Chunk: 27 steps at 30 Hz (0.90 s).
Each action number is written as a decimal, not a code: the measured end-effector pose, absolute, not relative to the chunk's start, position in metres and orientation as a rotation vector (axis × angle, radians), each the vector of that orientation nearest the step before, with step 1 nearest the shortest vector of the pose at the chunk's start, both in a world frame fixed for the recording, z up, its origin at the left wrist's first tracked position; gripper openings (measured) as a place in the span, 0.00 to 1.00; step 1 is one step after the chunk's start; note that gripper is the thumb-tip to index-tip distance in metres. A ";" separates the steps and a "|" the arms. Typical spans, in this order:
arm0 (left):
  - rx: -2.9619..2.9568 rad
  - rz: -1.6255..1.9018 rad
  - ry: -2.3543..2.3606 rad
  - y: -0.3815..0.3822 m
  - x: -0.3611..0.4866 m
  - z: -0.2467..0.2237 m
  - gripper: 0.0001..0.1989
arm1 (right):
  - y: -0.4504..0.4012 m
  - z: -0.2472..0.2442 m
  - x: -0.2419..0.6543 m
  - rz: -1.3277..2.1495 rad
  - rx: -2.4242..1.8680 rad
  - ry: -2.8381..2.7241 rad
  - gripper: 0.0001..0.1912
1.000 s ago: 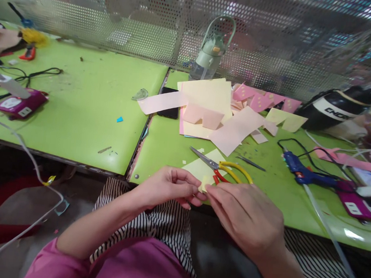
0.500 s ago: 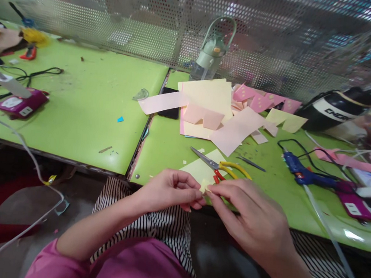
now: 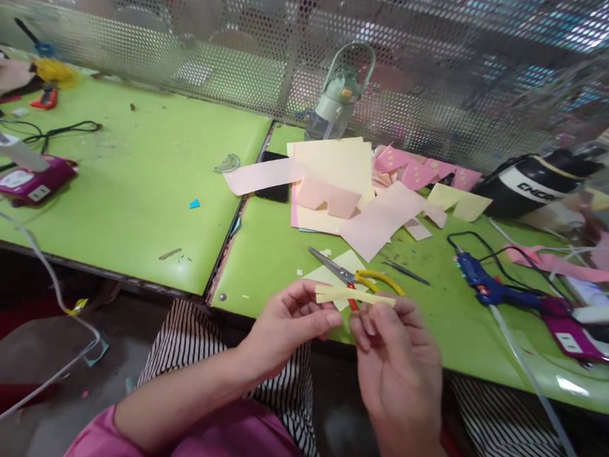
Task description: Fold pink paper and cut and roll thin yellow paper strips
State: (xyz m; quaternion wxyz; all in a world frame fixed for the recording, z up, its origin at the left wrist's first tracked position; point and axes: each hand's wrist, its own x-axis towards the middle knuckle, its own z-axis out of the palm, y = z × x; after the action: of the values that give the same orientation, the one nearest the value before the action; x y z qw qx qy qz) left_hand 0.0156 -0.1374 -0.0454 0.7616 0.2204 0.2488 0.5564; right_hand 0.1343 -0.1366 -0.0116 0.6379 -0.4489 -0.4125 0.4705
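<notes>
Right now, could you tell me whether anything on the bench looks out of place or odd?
The black phone lies across the seam between the two green tables, half buried under a pink strip from the loose paper pile. Otherwise only paper scraps.

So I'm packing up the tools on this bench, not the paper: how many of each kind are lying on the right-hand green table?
Scissors: 1
Glue gun: 1
Tweezers: 1
Total: 3
Both hands, left hand and right hand, hold only a yellow paper strip.
</notes>
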 end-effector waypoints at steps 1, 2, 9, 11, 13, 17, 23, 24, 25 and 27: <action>0.450 1.229 0.537 -0.137 0.018 -0.043 0.15 | -0.137 -0.015 0.132 1.081 -0.997 -0.961 0.09; 0.430 1.239 0.533 -0.137 0.019 -0.042 0.15 | -0.137 -0.018 0.130 1.083 -0.972 -0.981 0.09; 0.400 1.240 0.570 -0.133 0.016 -0.040 0.11 | -0.140 -0.032 0.128 1.072 -0.966 -1.112 0.06; 0.407 1.236 0.592 -0.131 0.011 -0.040 0.10 | -0.142 -0.035 0.133 1.063 -0.987 -1.204 0.04; 0.424 1.213 0.627 -0.128 0.005 -0.040 0.09 | -0.143 -0.037 0.141 0.992 -1.039 -1.349 0.03; 0.450 1.089 0.676 -0.123 -0.006 -0.038 0.10 | -0.140 -0.031 0.164 0.508 -1.130 -1.714 0.16; 0.498 0.911 0.646 -0.122 -0.009 -0.039 0.12 | -0.130 -0.011 0.187 -0.134 -0.859 -2.261 0.19; 0.504 0.890 0.646 -0.122 -0.009 -0.039 0.13 | -0.130 -0.008 0.187 -0.161 -0.808 -2.292 0.19; 0.508 0.873 0.649 -0.122 -0.009 -0.039 0.13 | -0.129 -0.007 0.187 -0.181 -0.762 -2.306 0.18; 0.515 0.847 0.658 -0.122 -0.010 -0.038 0.13 | -0.129 -0.004 0.187 -0.199 -0.693 -2.318 0.16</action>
State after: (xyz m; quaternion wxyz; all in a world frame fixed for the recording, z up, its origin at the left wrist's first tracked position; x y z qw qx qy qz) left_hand -0.0097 -0.1223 -0.0379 0.8283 0.2424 0.3099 0.3988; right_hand 0.1868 -0.1292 -0.0042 0.3497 -0.2673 -0.8946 -0.0770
